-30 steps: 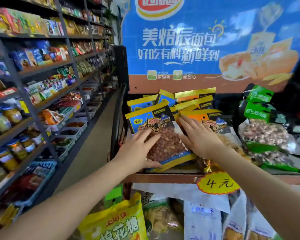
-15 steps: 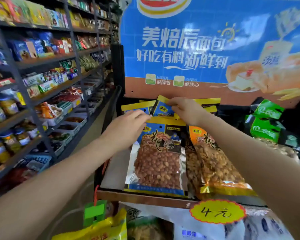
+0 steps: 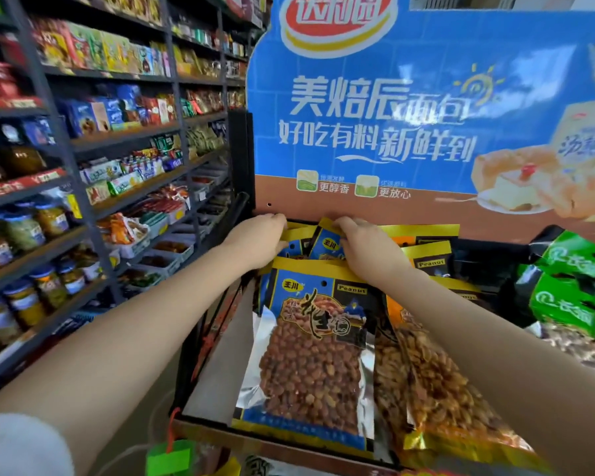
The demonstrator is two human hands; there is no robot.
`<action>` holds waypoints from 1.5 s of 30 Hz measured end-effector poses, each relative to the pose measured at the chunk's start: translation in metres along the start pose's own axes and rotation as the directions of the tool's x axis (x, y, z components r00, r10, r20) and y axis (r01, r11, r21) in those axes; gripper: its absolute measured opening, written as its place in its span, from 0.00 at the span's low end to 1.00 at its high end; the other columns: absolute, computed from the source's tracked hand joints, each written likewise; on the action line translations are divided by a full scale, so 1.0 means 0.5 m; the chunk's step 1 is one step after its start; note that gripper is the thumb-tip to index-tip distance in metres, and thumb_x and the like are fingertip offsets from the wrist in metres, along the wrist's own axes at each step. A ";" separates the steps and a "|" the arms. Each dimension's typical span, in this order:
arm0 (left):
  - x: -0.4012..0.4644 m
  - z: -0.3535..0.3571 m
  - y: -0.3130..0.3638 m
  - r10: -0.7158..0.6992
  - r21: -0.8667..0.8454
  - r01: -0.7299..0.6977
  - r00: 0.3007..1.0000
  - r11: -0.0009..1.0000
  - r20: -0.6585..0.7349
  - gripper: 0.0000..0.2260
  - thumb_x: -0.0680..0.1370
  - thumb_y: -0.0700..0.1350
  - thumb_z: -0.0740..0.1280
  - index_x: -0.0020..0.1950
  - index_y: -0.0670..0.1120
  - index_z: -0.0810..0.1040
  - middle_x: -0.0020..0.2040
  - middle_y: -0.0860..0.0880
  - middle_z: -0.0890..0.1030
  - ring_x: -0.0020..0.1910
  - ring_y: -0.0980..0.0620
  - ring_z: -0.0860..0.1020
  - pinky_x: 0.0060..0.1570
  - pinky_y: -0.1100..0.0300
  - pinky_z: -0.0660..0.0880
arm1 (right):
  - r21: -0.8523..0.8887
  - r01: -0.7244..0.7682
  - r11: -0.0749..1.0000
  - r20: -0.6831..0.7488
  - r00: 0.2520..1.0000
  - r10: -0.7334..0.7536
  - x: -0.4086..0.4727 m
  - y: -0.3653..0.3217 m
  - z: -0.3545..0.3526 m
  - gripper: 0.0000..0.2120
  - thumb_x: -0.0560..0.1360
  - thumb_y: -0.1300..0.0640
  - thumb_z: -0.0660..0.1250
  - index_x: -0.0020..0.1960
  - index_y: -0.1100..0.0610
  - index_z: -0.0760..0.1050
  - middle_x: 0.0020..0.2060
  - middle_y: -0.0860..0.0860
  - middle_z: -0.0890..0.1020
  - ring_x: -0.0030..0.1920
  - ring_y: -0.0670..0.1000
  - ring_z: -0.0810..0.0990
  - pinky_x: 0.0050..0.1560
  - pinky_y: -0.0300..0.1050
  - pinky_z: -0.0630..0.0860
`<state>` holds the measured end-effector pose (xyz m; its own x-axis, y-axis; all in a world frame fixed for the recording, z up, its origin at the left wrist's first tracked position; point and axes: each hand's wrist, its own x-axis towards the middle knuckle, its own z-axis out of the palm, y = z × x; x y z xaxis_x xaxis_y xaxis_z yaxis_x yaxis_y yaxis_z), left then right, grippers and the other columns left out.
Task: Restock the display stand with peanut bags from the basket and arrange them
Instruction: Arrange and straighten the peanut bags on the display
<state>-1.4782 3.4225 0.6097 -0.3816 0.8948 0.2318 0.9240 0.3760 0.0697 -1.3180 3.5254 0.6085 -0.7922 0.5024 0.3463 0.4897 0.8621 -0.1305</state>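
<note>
A blue peanut bag (image 3: 315, 352) lies flat at the front of the display stand's shelf (image 3: 217, 359), with an orange peanut bag (image 3: 437, 383) beside it on the right. Behind them stand several more blue and orange bags (image 3: 426, 250), their yellow tops against the stand's back board. My left hand (image 3: 260, 240) grips the yellow top edge of a back-row blue bag at the left. My right hand (image 3: 366, 247) pinches the top of the neighbouring blue bag. The basket is out of view.
Green nut bags (image 3: 571, 286) fill the shelf's right side. A blue bread poster (image 3: 409, 108) rises behind the stand. Dark store shelves (image 3: 93, 187) with jars and snacks line the left, an aisle between. A green tag (image 3: 169, 456) hangs at the shelf's front corner.
Both hands left the front blue bag, which now lies flat, and reached to the back row's top edges. The camera moved closer and higher over the shelf.
</note>
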 end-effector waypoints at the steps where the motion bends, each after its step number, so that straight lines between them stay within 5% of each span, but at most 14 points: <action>1: 0.004 -0.004 -0.003 -0.019 -0.089 0.022 0.999 0.996 0.031 0.17 0.78 0.47 0.63 0.64 0.42 0.70 0.64 0.42 0.74 0.60 0.43 0.74 0.57 0.50 0.73 | 0.020 0.005 1.000 -0.003 1.000 -0.005 -0.001 0.001 -0.003 0.17 0.78 0.64 0.57 0.67 0.59 0.66 0.62 0.58 0.74 0.60 0.61 0.75 0.54 0.55 0.77; 4: 0.009 -0.017 -0.001 -0.016 -0.350 0.049 0.995 0.936 0.099 0.17 0.77 0.48 0.66 0.64 0.43 0.74 0.63 0.44 0.76 0.61 0.44 0.74 0.55 0.55 0.72 | -0.012 0.026 1.000 -0.033 0.999 -0.027 -0.004 0.006 -0.009 0.16 0.78 0.63 0.56 0.66 0.57 0.67 0.62 0.56 0.73 0.59 0.59 0.74 0.50 0.55 0.77; 7: 0.008 -0.012 0.007 0.080 -0.235 -0.052 0.990 0.971 0.112 0.13 0.78 0.44 0.64 0.60 0.41 0.77 0.57 0.43 0.80 0.55 0.43 0.77 0.51 0.55 0.74 | -0.128 0.157 0.979 -0.108 0.979 -0.171 0.003 0.009 -0.011 0.18 0.77 0.63 0.58 0.67 0.56 0.69 0.65 0.53 0.72 0.62 0.58 0.70 0.57 0.54 0.74; 11: -0.003 -0.005 0.009 0.178 -0.101 -0.168 0.979 0.981 0.100 0.09 0.78 0.44 0.62 0.52 0.42 0.80 0.50 0.42 0.82 0.48 0.43 0.78 0.45 0.52 0.75 | -0.268 0.276 0.923 -0.036 0.954 -0.296 0.023 -0.013 -0.004 0.17 0.79 0.56 0.57 0.68 0.55 0.67 0.66 0.53 0.72 0.64 0.58 0.69 0.58 0.52 0.67; 14: -0.020 -0.019 0.010 0.231 0.089 -0.227 0.972 0.970 -0.046 0.09 0.78 0.48 0.61 0.49 0.47 0.80 0.43 0.44 0.81 0.44 0.43 0.78 0.35 0.55 0.71 | -0.401 0.337 0.852 -0.026 0.925 -0.379 0.025 -0.028 -0.002 0.13 0.75 0.50 0.63 0.56 0.55 0.76 0.54 0.53 0.80 0.55 0.59 0.74 0.50 0.51 0.71; 16: -0.033 -0.032 0.005 0.241 0.018 -0.241 0.959 0.970 -0.150 0.12 0.78 0.50 0.61 0.44 0.46 0.80 0.37 0.46 0.81 0.38 0.46 0.78 0.33 0.56 0.71 | -0.427 0.357 0.831 -0.065 0.905 -0.422 0.017 -0.025 -0.012 0.06 0.69 0.51 0.71 0.44 0.53 0.81 0.43 0.51 0.82 0.50 0.59 0.78 0.47 0.50 0.73; 20: -0.033 -0.050 -0.022 0.037 -0.296 -0.140 0.944 0.945 -0.328 0.14 0.80 0.47 0.58 0.44 0.42 0.80 0.38 0.48 0.83 0.36 0.49 0.80 0.39 0.55 0.77 | -0.159 0.396 0.904 0.112 0.917 -0.382 -0.009 0.014 -0.033 0.08 0.76 0.55 0.63 0.46 0.57 0.79 0.46 0.52 0.82 0.53 0.56 0.78 0.55 0.52 0.72; 23: -0.015 -0.046 -0.014 -0.015 -0.309 -0.005 0.998 0.951 -0.065 0.12 0.80 0.42 0.57 0.46 0.39 0.78 0.43 0.44 0.81 0.42 0.46 0.78 0.44 0.55 0.75 | -0.027 0.368 0.929 0.172 0.918 -0.359 -0.025 0.044 -0.051 0.09 0.76 0.56 0.64 0.45 0.59 0.80 0.43 0.54 0.83 0.45 0.55 0.80 0.47 0.54 0.77; 25: 0.001 -0.037 0.003 -0.075 -0.233 0.110 0.985 0.966 0.154 0.12 0.80 0.44 0.58 0.47 0.39 0.78 0.42 0.42 0.77 0.39 0.45 0.76 0.38 0.56 0.71 | -0.006 0.353 0.936 0.201 0.917 -0.345 -0.023 0.059 -0.063 0.09 0.76 0.56 0.65 0.42 0.61 0.80 0.40 0.54 0.84 0.42 0.54 0.80 0.44 0.53 0.77; 27: 0.014 -0.032 0.013 -0.169 -0.270 0.219 0.966 0.938 0.197 0.14 0.80 0.46 0.59 0.49 0.36 0.77 0.36 0.42 0.74 0.33 0.47 0.71 0.32 0.58 0.66 | -0.003 0.347 0.938 0.205 0.918 -0.339 -0.019 0.066 -0.069 0.11 0.75 0.56 0.65 0.40 0.61 0.79 0.37 0.55 0.83 0.39 0.55 0.80 0.42 0.53 0.77; 30: 0.030 -0.008 0.009 -0.294 -0.435 0.324 0.946 0.840 0.136 0.10 0.78 0.37 0.59 0.55 0.35 0.77 0.45 0.40 0.77 0.40 0.45 0.74 0.38 0.58 0.70 | 0.001 0.287 0.958 0.143 0.948 -0.285 -0.019 0.067 -0.063 0.09 0.76 0.56 0.64 0.42 0.61 0.77 0.36 0.56 0.81 0.38 0.56 0.78 0.40 0.56 0.76; 34: 0.020 0.017 0.000 -0.300 -0.585 0.252 0.954 0.771 0.016 0.08 0.74 0.35 0.63 0.47 0.42 0.81 0.49 0.40 0.82 0.46 0.41 0.81 0.48 0.48 0.80 | 0.060 0.141 0.988 0.046 0.989 -0.144 -0.021 0.061 -0.050 0.03 0.76 0.56 0.64 0.47 0.55 0.73 0.33 0.53 0.79 0.35 0.56 0.77 0.39 0.56 0.78; 40: -0.002 -0.049 0.018 -0.105 -0.451 -0.069 0.931 0.890 -0.350 0.06 0.78 0.44 0.63 0.47 0.43 0.77 0.41 0.42 0.82 0.40 0.43 0.79 0.43 0.46 0.77 | 0.151 0.046 0.987 -0.107 0.994 -0.030 -0.010 0.052 -0.053 0.05 0.76 0.56 0.65 0.47 0.56 0.77 0.37 0.48 0.77 0.41 0.55 0.79 0.42 0.52 0.78; 45: -0.015 -0.120 -0.019 -0.187 -0.524 -0.056 0.898 0.850 -0.398 0.06 0.80 0.44 0.59 0.51 0.41 0.72 0.37 0.44 0.80 0.32 0.52 0.78 0.40 0.50 0.78 | 0.254 0.030 0.967 -0.195 0.981 0.021 0.010 0.028 -0.042 0.05 0.75 0.56 0.66 0.48 0.56 0.78 0.40 0.53 0.81 0.42 0.56 0.80 0.43 0.52 0.78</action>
<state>-1.4826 3.3980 0.6656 -0.5056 0.6372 0.5817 0.8194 0.1436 0.5549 -1.3075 3.5384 0.6280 -0.6956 0.4978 0.5181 0.3572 0.8652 -0.3519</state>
